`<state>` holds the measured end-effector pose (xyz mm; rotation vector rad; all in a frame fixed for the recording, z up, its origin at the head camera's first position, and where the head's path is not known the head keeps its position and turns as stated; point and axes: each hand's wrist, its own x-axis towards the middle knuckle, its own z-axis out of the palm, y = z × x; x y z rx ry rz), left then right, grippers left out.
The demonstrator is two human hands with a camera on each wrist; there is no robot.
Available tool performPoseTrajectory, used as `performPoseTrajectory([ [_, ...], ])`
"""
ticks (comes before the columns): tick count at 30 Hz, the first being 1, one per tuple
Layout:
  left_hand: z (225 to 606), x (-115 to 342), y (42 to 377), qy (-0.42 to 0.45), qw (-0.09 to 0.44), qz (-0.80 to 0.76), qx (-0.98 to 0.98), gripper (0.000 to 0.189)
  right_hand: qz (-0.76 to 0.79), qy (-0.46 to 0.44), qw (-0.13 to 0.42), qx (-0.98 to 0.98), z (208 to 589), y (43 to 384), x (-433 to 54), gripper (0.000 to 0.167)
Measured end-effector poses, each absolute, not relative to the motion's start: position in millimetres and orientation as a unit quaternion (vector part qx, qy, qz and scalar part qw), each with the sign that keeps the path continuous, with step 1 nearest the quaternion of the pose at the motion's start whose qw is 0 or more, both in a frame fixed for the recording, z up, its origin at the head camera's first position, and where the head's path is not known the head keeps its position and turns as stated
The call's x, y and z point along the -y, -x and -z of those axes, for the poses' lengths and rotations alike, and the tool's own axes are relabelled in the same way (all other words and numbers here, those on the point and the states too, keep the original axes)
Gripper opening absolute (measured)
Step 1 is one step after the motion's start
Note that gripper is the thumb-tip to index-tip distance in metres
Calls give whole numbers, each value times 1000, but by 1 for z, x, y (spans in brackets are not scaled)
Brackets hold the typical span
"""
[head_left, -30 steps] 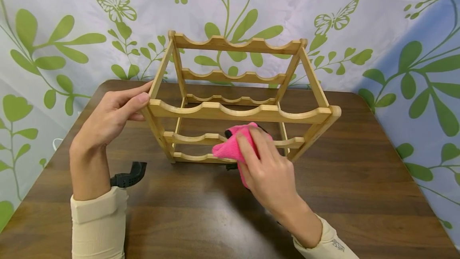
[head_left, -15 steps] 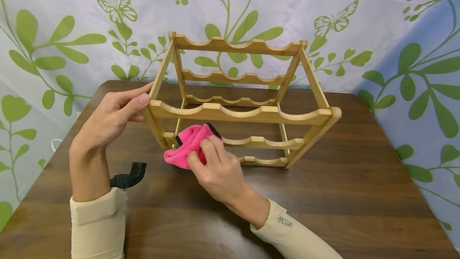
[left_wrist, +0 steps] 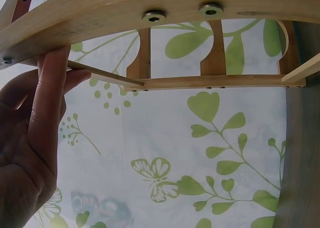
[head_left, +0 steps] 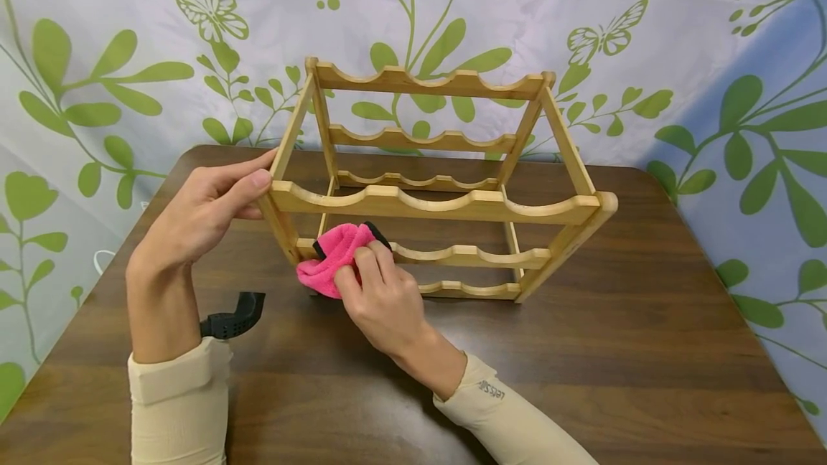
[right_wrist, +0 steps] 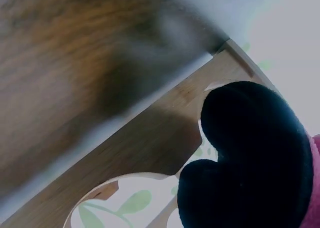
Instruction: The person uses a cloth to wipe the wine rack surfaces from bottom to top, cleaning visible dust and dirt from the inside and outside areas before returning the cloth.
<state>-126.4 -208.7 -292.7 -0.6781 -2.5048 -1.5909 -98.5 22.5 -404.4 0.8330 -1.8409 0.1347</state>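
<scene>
A light wooden wine rack (head_left: 439, 205) with scalloped rails stands on the table. At its upper front left corner, my left hand (head_left: 194, 214) grips the frame between thumb and fingers. The left wrist view shows a finger of that hand touching the side bar, near two bolt heads. My right hand (head_left: 384, 303) pinches a bunched pink cloth (head_left: 332, 257) with black edging. The cloth covers the left end of the middle front rail. Up close in the right wrist view, dark cloth (right_wrist: 250, 153) hides part of a scalloped rail (right_wrist: 145, 133).
A dark brown wooden table (head_left: 646, 350) lies under everything. A black curved piece (head_left: 235, 316) shows beside the left forearm. Behind and to the sides hangs a pale sheet (head_left: 258, 13) with green leaves and butterflies.
My right hand has carried the pink cloth leftward along the front of the rack, from about the middle rail's centre to its left end. The left hand keeps its hold in place.
</scene>
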Motion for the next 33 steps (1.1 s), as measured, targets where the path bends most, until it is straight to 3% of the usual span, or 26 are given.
performPoseTrajectory([
  [14,292,207,127,221,37,518,826,37,-78,-330,525,780,403,93,-47,20],
  [23,292,209,127,218,42,528,820,36,-105,-305,489,810,403,89,-67,8],
  [33,292,208,127,213,44,525,823,36,-110,-315,515,790,403,89,-82,11],
])
